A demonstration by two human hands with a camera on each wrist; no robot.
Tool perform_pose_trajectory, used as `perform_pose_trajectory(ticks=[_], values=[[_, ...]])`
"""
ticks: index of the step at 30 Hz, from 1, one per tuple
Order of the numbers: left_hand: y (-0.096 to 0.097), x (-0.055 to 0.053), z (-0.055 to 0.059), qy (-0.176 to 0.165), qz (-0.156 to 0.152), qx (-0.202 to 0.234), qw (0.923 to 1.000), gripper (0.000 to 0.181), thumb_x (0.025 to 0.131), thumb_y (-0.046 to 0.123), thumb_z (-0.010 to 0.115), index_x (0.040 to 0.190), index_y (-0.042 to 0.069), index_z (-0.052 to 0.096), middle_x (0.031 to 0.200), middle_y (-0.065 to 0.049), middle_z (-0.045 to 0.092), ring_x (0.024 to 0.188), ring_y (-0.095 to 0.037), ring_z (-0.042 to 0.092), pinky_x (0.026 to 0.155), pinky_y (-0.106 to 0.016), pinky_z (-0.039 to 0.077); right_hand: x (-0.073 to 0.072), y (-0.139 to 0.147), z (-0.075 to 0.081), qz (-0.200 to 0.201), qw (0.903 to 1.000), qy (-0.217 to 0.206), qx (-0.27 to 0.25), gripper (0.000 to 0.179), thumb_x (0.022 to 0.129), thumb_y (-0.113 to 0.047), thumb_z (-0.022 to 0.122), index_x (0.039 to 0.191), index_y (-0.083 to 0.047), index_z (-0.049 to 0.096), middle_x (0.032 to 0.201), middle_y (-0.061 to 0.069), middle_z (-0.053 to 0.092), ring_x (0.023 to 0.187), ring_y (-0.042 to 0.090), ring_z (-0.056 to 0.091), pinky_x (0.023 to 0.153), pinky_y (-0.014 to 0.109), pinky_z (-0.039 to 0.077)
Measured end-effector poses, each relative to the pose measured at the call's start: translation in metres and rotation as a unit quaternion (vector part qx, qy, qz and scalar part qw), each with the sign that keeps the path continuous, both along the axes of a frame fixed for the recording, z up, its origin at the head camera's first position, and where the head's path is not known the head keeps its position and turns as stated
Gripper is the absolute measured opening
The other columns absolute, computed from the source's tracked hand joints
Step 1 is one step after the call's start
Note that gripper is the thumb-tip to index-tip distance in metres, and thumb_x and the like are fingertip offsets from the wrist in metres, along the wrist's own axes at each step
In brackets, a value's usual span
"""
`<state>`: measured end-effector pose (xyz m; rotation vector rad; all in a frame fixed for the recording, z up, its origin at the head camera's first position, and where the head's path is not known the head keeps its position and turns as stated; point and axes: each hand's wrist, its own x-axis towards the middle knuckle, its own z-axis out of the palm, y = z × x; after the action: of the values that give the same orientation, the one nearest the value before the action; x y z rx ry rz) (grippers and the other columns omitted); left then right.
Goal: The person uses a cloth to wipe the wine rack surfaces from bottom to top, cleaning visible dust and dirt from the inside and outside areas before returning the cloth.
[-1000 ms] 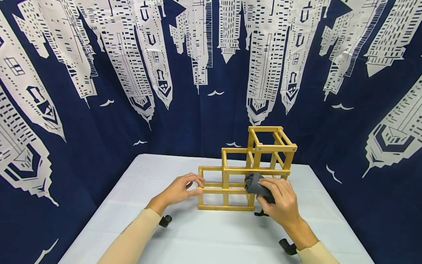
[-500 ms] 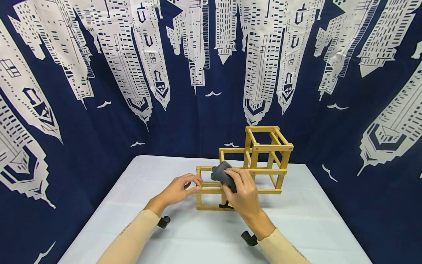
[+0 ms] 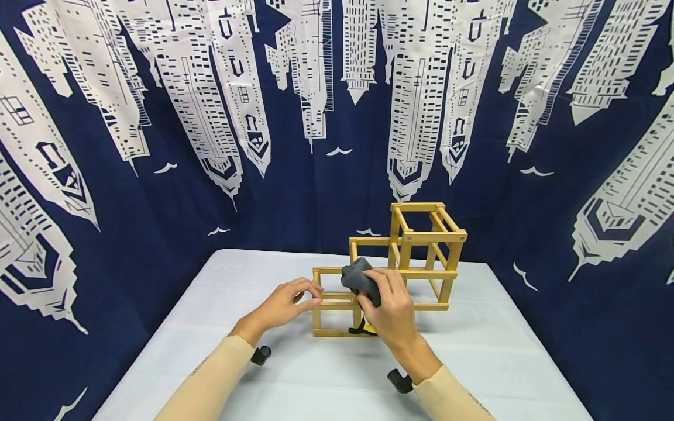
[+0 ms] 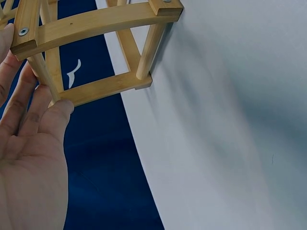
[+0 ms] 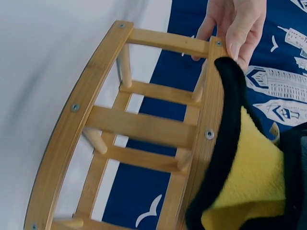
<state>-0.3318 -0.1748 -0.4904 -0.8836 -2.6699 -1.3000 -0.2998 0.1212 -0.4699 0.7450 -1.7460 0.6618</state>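
Observation:
A stepped wooden rack (image 3: 432, 236), built of pale slats and round dowels, stands on the table. At its low left end my left hand (image 3: 286, 301) grips the corner; the left wrist view has the thumb and fingers around the end dowel (image 4: 44, 74). My right hand (image 3: 392, 304) holds a bunched dark grey cloth (image 3: 358, 278) against the rack's front, by the step between the low and middle sections. A loose flap of the cloth (image 5: 254, 167) hangs down in the right wrist view, yellow inside with black edging, beside a front rail (image 5: 209, 115).
The white-covered table (image 3: 316, 386) reaches forward to a navy curtain (image 3: 295, 204) printed with upside-down white buildings. A small black device sits under each wrist, a left one (image 3: 260, 355) and a right one (image 3: 400, 381). The rack's tall section rises at the right.
My right hand has swept left with the cloth along the rack's front, from the middle section towards the low end, then shifted only slightly. The left hand stays at the left end.

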Motion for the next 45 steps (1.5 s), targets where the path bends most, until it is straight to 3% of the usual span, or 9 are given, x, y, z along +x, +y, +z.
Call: perform_pose_trajectory(ticks=[16, 18, 21, 24, 26, 30, 38, 41, 45], values=[[-0.007, 0.003, 0.001, 0.002, 0.003, 0.007, 1.0000, 0.006, 0.116, 0.027, 0.076, 0.114, 0.021, 0.078, 0.147, -0.012, 0.078, 0.150, -0.038, 0.068, 0.128, -0.067, 0.056, 0.001, 0.068, 0.005, -0.058, 0.9980, -0.011, -0.022, 0.049, 0.074, 0.010, 0.097, 0.117, 0.009, 0.073, 0.114, 0.026, 0.076, 0.104, 0.044, 0.076, 0.092, 0.055, 0.064], [-0.007, 0.002, 0.000, 0.004, 0.001, 0.009, 1.0000, 0.007, 0.116, 0.026, 0.077, 0.114, 0.020, 0.078, 0.146, -0.011, 0.079, 0.149, -0.038, 0.069, 0.128, -0.067, 0.056, 0.001, 0.081, 0.005, -0.070, 0.9971, -0.010, -0.028, 0.046, 0.077, 0.009, 0.094, 0.117, 0.010, 0.072, 0.113, 0.028, 0.075, 0.103, 0.046, 0.075, 0.095, 0.049, 0.063], [-0.007, 0.002, -0.001, 0.002, -0.003, 0.013, 0.9999, 0.006, 0.115, 0.026, 0.077, 0.114, 0.020, 0.078, 0.146, -0.011, 0.078, 0.149, -0.038, 0.069, 0.128, -0.068, 0.056, 0.001, 0.103, 0.004, -0.088, 0.9953, -0.009, -0.040, 0.039, 0.082, 0.005, 0.089, 0.116, 0.012, 0.071, 0.110, 0.030, 0.072, 0.100, 0.049, 0.073, 0.105, 0.027, 0.056], [-0.005, 0.002, -0.002, -0.002, -0.006, 0.014, 0.9999, 0.005, 0.115, 0.026, 0.077, 0.115, 0.021, 0.077, 0.147, -0.013, 0.078, 0.149, -0.038, 0.069, 0.128, -0.068, 0.055, 0.003, 0.126, 0.002, -0.105, 0.9926, -0.006, -0.062, 0.037, 0.083, 0.003, 0.086, 0.116, 0.014, 0.071, 0.109, 0.033, 0.070, 0.100, 0.052, 0.070, 0.112, 0.005, 0.042], [-0.004, 0.002, -0.003, -0.004, -0.006, 0.013, 0.9999, 0.005, 0.115, 0.027, 0.077, 0.115, 0.022, 0.078, 0.148, -0.013, 0.077, 0.150, -0.037, 0.068, 0.129, -0.067, 0.055, 0.003, 0.139, 0.001, -0.116, 0.9902, -0.005, -0.078, 0.038, 0.083, 0.002, 0.085, 0.117, 0.015, 0.071, 0.109, 0.034, 0.070, 0.101, 0.053, 0.070, 0.115, 0.000, 0.035], [-0.002, 0.001, -0.003, -0.006, -0.002, 0.013, 0.9999, 0.006, 0.115, 0.028, 0.077, 0.115, 0.022, 0.078, 0.149, -0.015, 0.077, 0.151, -0.037, 0.068, 0.130, -0.067, 0.054, 0.003, 0.153, 0.000, -0.132, 0.9860, -0.010, -0.101, 0.040, 0.083, 0.001, 0.086, 0.119, 0.014, 0.073, 0.110, 0.034, 0.073, 0.100, 0.053, 0.070, 0.108, 0.002, 0.035], [-0.002, -0.002, -0.004, -0.010, 0.001, 0.010, 0.9999, 0.006, 0.116, 0.030, 0.077, 0.115, 0.024, 0.077, 0.151, -0.016, 0.076, 0.153, -0.036, 0.067, 0.131, -0.065, 0.053, 0.001, 0.126, 0.000, -0.114, 0.9870, -0.015, -0.113, 0.036, 0.085, -0.001, 0.082, 0.118, 0.012, 0.074, 0.109, 0.031, 0.076, 0.101, 0.051, 0.074, 0.106, 0.004, 0.039], [-0.003, -0.002, -0.004, -0.009, 0.002, 0.011, 0.9999, 0.006, 0.115, 0.030, 0.077, 0.115, 0.024, 0.077, 0.150, -0.016, 0.076, 0.152, -0.036, 0.067, 0.131, -0.066, 0.053, 0.001, 0.103, 0.002, -0.092, 0.9904, -0.017, -0.101, 0.036, 0.085, 0.001, 0.082, 0.119, 0.010, 0.075, 0.109, 0.029, 0.077, 0.100, 0.049, 0.075, 0.103, 0.013, 0.047], [-0.004, -0.001, -0.005, -0.007, 0.003, 0.010, 0.9999, 0.006, 0.116, 0.029, 0.077, 0.115, 0.024, 0.077, 0.151, -0.015, 0.076, 0.152, -0.036, 0.067, 0.131, -0.066, 0.054, 0.001, 0.071, 0.004, -0.068, 0.9933, -0.024, -0.090, 0.036, 0.084, 0.003, 0.083, 0.119, 0.009, 0.075, 0.109, 0.027, 0.078, 0.100, 0.045, 0.077, 0.092, 0.034, 0.058]])
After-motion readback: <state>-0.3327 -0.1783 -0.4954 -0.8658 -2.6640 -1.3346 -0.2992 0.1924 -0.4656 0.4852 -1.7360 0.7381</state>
